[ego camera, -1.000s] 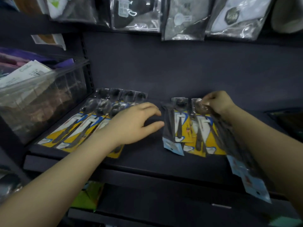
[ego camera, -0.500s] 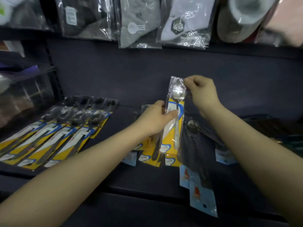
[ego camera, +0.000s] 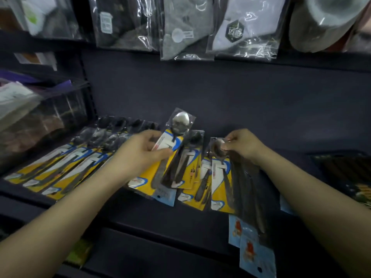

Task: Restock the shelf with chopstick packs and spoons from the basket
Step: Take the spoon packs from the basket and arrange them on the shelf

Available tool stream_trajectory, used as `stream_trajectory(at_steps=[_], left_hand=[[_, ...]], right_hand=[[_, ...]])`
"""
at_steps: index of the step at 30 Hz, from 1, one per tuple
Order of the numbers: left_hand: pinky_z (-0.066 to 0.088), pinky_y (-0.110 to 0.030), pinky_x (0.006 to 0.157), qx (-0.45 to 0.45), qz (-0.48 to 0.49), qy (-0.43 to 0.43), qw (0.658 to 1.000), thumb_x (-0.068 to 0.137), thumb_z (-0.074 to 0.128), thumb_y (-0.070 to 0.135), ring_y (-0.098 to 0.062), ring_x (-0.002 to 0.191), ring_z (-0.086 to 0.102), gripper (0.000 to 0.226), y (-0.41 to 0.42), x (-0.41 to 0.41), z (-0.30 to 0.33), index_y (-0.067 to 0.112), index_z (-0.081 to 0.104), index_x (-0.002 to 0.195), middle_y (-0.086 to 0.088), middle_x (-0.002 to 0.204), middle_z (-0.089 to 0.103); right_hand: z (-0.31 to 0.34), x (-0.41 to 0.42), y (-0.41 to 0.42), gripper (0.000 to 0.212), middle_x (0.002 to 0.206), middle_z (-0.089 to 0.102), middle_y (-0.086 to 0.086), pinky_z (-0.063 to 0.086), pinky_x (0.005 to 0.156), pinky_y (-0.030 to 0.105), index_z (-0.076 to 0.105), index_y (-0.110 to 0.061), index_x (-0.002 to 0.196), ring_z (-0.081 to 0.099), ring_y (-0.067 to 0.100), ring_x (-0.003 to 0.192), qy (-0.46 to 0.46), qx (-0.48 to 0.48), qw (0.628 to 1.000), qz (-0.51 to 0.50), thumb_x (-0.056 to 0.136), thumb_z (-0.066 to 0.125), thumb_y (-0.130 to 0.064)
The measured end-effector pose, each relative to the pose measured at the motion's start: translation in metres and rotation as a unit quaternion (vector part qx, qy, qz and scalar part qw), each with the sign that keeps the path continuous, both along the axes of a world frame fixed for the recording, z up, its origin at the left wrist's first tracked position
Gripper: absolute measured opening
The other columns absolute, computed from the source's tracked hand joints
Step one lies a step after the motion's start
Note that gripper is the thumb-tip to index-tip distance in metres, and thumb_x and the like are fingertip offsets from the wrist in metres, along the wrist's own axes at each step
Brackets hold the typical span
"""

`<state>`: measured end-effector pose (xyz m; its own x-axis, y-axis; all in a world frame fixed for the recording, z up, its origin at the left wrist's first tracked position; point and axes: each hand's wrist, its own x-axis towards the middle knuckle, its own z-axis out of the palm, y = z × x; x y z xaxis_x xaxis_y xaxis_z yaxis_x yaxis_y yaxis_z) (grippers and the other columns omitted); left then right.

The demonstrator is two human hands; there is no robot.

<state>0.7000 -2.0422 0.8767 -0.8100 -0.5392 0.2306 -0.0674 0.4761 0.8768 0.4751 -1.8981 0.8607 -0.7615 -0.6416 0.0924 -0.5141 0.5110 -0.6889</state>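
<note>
Pinching one spoon pack [ego camera: 172,145], her left hand [ego camera: 138,155] likely lays it beside the shelved row [ego camera: 66,165] next, while her right hand [ego camera: 244,146] grips remaining packs [ego camera: 236,177].

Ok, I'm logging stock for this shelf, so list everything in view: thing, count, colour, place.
spoon pack: one, yellow card, held lifted over shelf centre.
row of spoon packs: several, yellow, shelf left.
loose spoon packs: a few, yellow, shelf centre.
chopstick packs: count unclear, dark with blue tags, overhanging the shelf edge.
shelf: one, dark.
bagged goods: several, grey and white, hanging above.
clear bin: one, far left.
left hand: grips the lifted spoon pack.
right hand: pinches pack tops.
</note>
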Motion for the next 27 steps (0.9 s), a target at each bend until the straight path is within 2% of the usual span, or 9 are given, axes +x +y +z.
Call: stream_trajectory(at_steps=[3,5,10,13,16,19,22,24,27], left_hand=[[0.046,-0.02,0.075,-0.052,0.05,-0.045,0.996,0.078,0.071,0.027,-0.01,0.077,0.066,0.033,-0.018,0.021,-0.005,0.024,0.056,0.108,-0.001,0.084,0.073],[0.047,-0.031,0.079,-0.127,0.086,-0.074,0.985,0.079,0.067,0.036,-0.016,0.089,0.065,0.042,-0.03,0.033,-0.01,0.025,0.054,0.117,-0.005,0.093,0.073],[0.034,-0.031,0.063,-0.306,0.065,-0.161,0.936,0.089,0.054,0.03,-0.027,0.09,0.063,0.043,-0.037,0.052,-0.026,0.023,0.042,0.13,-0.008,0.091,0.071],[0.031,-0.029,0.062,-0.28,0.052,-0.088,0.955,0.09,0.051,0.027,-0.023,0.085,0.062,0.034,-0.036,0.062,-0.026,0.027,0.047,0.124,-0.005,0.088,0.069],[0.044,-0.033,0.071,-0.167,0.064,0.008,0.984,0.09,0.052,0.023,-0.014,0.083,0.062,0.02,-0.048,0.074,-0.016,0.036,0.051,0.105,0.003,0.089,0.068],[0.048,-0.036,0.082,-0.141,0.081,0.009,0.987,0.09,0.051,0.027,-0.016,0.09,0.063,0.015,-0.067,0.084,-0.017,0.036,0.052,0.103,0.002,0.095,0.068],[0.044,-0.025,0.075,-0.13,0.07,-0.03,0.989,0.092,0.05,0.019,-0.018,0.088,0.063,0.019,-0.077,0.084,-0.024,0.023,0.055,0.11,-0.001,0.092,0.067],[0.043,-0.016,0.066,-0.134,0.048,-0.053,0.988,0.092,0.049,0.017,-0.012,0.075,0.06,0.023,-0.078,0.081,-0.027,0.017,0.054,0.114,-0.001,0.081,0.065],[0.046,-0.031,0.072,-0.147,0.019,-0.069,0.987,0.093,0.047,0.019,-0.024,0.077,0.061,0.026,-0.078,0.076,-0.03,0.016,0.052,0.118,-0.013,0.081,0.067]], right_hand=[[0.005,0.004,-0.006,0.015,0.063,0.053,0.005,0.038,0.059,0.024,0.061,-0.01,0.067,0.049,0.014,0.063,-0.071,-0.116,0.99,-0.023,0.076,0.073,-0.01],[0.019,0.011,-0.011,0.023,0.061,0.049,0.003,0.035,0.05,0.017,0.055,-0.015,0.062,0.045,0.006,0.053,-0.064,-0.172,0.983,-0.017,0.081,0.068,-0.011],[0.056,0.034,-0.041,0.021,0.066,0.05,-0.002,0.039,0.058,0.024,0.05,-0.02,0.071,0.046,0.01,0.06,-0.035,-0.258,0.965,0.018,0.09,0.056,-0.014],[0.066,0.048,-0.071,0.025,0.068,0.049,-0.005,0.038,0.062,0.028,0.045,-0.025,0.068,0.045,0.011,0.066,0.002,-0.312,0.95,0.002,0.089,0.054,-0.015],[0.068,0.054,-0.1,0.027,0.067,0.045,-0.008,0.036,0.059,0.025,0.04,-0.026,0.066,0.04,0.008,0.063,0.004,-0.37,0.927,-0.06,0.09,0.05,-0.018],[0.052,0.053,-0.131,0.028,0.066,0.045,-0.003,0.036,0.049,0.026,0.041,-0.023,0.066,0.042,0.014,0.06,-0.077,-0.337,0.935,-0.079,0.093,0.048,-0.018],[0.023,0.049,-0.153,0.033,0.064,0.043,0.0,0.033,0.028,0.016,0.04,-0.022,0.063,0.039,0.011,0.053,-0.116,-0.198,0.97,-0.074,0.093,0.047,-0.01],[0.009,0.047,-0.164,0.035,0.074,0.048,0.0,0.037,0.035,0.008,0.039,-0.025,0.061,0.038,0.006,0.056,-0.086,-0.107,0.988,-0.074,0.093,0.048,-0.013],[0.002,0.039,-0.173,0.034,0.091,0.052,0.004,0.043,0.049,0.011,0.044,-0.025,0.059,0.043,0.003,0.054,-0.039,-0.075,0.993,-0.08,0.09,0.053,-0.015]])
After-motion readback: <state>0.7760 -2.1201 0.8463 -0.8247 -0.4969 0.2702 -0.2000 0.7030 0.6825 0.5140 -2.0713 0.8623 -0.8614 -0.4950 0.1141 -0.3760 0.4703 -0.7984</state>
